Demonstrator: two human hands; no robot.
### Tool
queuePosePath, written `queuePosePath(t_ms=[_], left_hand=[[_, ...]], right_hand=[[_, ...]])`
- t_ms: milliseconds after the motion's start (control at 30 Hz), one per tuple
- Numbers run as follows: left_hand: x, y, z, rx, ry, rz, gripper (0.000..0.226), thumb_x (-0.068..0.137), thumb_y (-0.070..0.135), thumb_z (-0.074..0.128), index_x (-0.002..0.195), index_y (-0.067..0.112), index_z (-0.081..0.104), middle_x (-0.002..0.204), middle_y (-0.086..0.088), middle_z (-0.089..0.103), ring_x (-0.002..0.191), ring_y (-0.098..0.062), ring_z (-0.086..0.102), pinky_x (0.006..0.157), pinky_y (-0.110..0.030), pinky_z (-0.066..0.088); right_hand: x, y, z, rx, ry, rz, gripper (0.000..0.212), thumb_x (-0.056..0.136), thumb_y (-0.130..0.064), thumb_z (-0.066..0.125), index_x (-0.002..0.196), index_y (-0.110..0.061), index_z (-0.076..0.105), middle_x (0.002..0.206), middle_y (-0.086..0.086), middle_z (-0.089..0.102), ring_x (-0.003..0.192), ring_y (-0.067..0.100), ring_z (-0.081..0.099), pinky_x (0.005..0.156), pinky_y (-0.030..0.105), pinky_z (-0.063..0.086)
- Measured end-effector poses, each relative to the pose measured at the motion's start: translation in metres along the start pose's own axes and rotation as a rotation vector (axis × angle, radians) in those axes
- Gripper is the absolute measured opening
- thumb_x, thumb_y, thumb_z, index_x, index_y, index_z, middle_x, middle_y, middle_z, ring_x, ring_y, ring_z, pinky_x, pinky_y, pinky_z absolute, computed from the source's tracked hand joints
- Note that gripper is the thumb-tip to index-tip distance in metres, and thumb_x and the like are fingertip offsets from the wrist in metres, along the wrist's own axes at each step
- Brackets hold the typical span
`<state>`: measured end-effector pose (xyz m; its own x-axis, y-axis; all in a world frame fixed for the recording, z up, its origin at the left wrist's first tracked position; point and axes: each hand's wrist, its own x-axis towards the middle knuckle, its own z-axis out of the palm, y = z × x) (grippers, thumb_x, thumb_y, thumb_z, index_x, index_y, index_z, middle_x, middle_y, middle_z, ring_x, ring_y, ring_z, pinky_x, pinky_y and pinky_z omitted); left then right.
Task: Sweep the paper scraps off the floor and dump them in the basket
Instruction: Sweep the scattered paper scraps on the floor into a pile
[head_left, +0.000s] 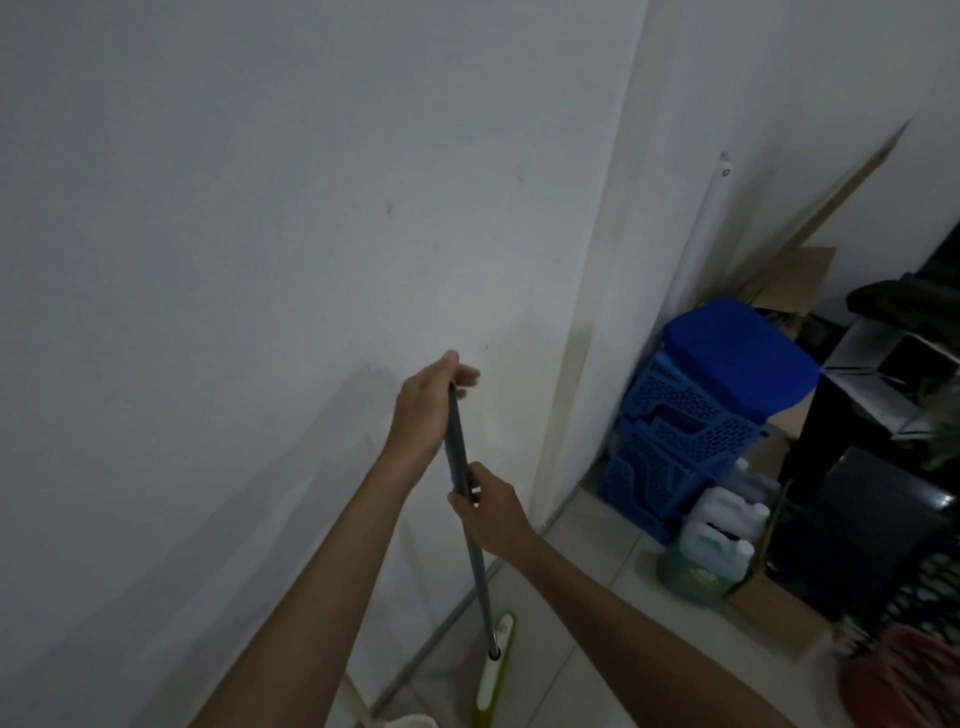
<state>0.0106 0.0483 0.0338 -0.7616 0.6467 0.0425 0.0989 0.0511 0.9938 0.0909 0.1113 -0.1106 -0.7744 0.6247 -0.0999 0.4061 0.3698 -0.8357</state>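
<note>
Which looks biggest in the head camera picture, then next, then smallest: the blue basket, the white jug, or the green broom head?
1. Blue basket, clearly the biggest.
2. and 3. White jug and green broom head look alike in size. The broom head is nearer and cut off, so no ranking.

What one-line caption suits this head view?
Both hands, left hand above right hand, hold a grey broom handle by a white wall, blue basket nearby.

Grey broom handle (470, 525) upright, near wall.
</note>
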Motion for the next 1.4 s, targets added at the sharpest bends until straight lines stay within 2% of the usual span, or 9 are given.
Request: queuePosePath(t_ms=[133, 233, 333, 467, 667, 833, 1200, 1300, 1400], left_hand=[[-0.024, -0.007, 0.013, -0.113, -0.053, -0.017, 0.055, 0.099, 0.035, 0.035, 0.057, 0.008, 0.06, 0.055, -0.002, 0.063, 0.062, -0.023, 0.062, 0.075, -0.035, 0.051], [-0.037, -0.012, 0.019, -0.143, -0.056, 0.044, 0.057, 0.099, 0.033, 0.036, 0.046, 0.014, 0.048, 0.039, 0.005, 0.046, 0.046, -0.016, 0.045, 0.063, -0.032, 0.042], [-0.045, -0.011, 0.025, -0.179, -0.051, 0.07, 0.06, 0.099, 0.03, 0.037, 0.04, 0.02, 0.044, 0.038, 0.006, 0.041, 0.041, -0.011, 0.039, 0.057, -0.03, 0.037], [-0.059, -0.003, 0.038, -0.201, -0.13, 0.114, 0.057, 0.099, 0.028, 0.037, 0.043, 0.016, 0.043, 0.038, 0.006, 0.04, 0.043, -0.011, 0.039, 0.056, -0.03, 0.036], [-0.087, 0.018, 0.078, -0.274, -0.313, 0.133, 0.053, 0.09, 0.044, 0.037, 0.05, 0.012, 0.045, 0.04, 0.004, 0.042, 0.045, -0.014, 0.039, 0.05, -0.026, 0.036], [-0.116, 0.035, 0.126, -0.321, -0.419, 0.113, 0.055, 0.098, 0.031, 0.035, 0.046, 0.015, 0.044, 0.042, 0.001, 0.041, 0.044, -0.014, 0.038, 0.053, -0.029, 0.035], [-0.198, 0.053, 0.238, -0.471, -0.649, -0.013, 0.045, 0.097, 0.023, 0.029, 0.054, 0.013, 0.037, 0.042, 0.001, 0.036, 0.043, -0.015, 0.031, 0.051, -0.03, 0.033], [-0.228, 0.055, 0.268, -0.475, -0.719, -0.02, 0.047, 0.097, 0.024, 0.027, 0.053, 0.013, 0.037, 0.04, 0.001, 0.034, 0.042, -0.015, 0.031, 0.051, -0.029, 0.034], [-0.261, 0.057, 0.296, -0.503, -0.796, -0.052, 0.046, 0.097, 0.025, 0.025, 0.054, 0.014, 0.036, 0.041, 0.002, 0.032, 0.042, -0.015, 0.03, 0.052, -0.03, 0.031]], right_hand=[[-0.011, 0.0, 0.005, 0.034, -0.023, 0.118, 0.017, 0.088, -0.032, 0.059, 0.087, -0.016, 0.055, 0.076, 0.004, 0.06, 0.066, 0.017, 0.056, 0.065, 0.029, 0.049], [-0.018, 0.004, 0.01, 0.094, -0.001, 0.152, 0.024, 0.092, -0.031, 0.058, 0.088, -0.008, 0.059, 0.084, 0.015, 0.067, 0.068, 0.019, 0.058, 0.069, 0.033, 0.053], [-0.027, 0.008, 0.011, 0.133, 0.039, 0.151, 0.026, 0.094, -0.03, 0.057, 0.092, -0.005, 0.061, 0.09, 0.019, 0.07, 0.069, 0.018, 0.06, 0.07, 0.032, 0.054], [-0.041, 0.014, -0.005, 0.151, 0.049, 0.188, 0.023, 0.092, -0.033, 0.058, 0.083, -0.012, 0.057, 0.074, 0.008, 0.062, 0.063, 0.016, 0.059, 0.065, 0.028, 0.052], [-0.084, 0.029, -0.052, 0.147, 0.11, 0.191, 0.028, 0.091, -0.036, 0.059, 0.071, -0.018, 0.054, 0.07, 0.005, 0.063, 0.065, 0.017, 0.061, 0.064, 0.029, 0.053], [-0.126, 0.054, -0.097, 0.103, 0.199, 0.216, 0.03, 0.09, -0.037, 0.059, 0.07, -0.015, 0.055, 0.07, 0.007, 0.063, 0.069, 0.026, 0.067, 0.07, 0.038, 0.057], [-0.246, 0.118, -0.195, -0.03, 0.362, 0.427, 0.032, 0.088, -0.027, 0.059, 0.06, -0.017, 0.046, 0.057, 0.004, 0.052, 0.053, 0.019, 0.05, 0.057, 0.032, 0.043], [-0.288, 0.131, -0.219, -0.074, 0.433, 0.492, 0.027, 0.086, -0.03, 0.06, 0.065, -0.014, 0.055, 0.071, 0.015, 0.064, 0.065, 0.029, 0.06, 0.06, 0.035, 0.049], [-0.333, 0.145, -0.239, -0.126, 0.499, 0.521, 0.027, 0.086, -0.031, 0.06, 0.062, -0.024, 0.051, 0.074, 0.007, 0.06, 0.068, 0.024, 0.057, 0.058, 0.027, 0.044]])
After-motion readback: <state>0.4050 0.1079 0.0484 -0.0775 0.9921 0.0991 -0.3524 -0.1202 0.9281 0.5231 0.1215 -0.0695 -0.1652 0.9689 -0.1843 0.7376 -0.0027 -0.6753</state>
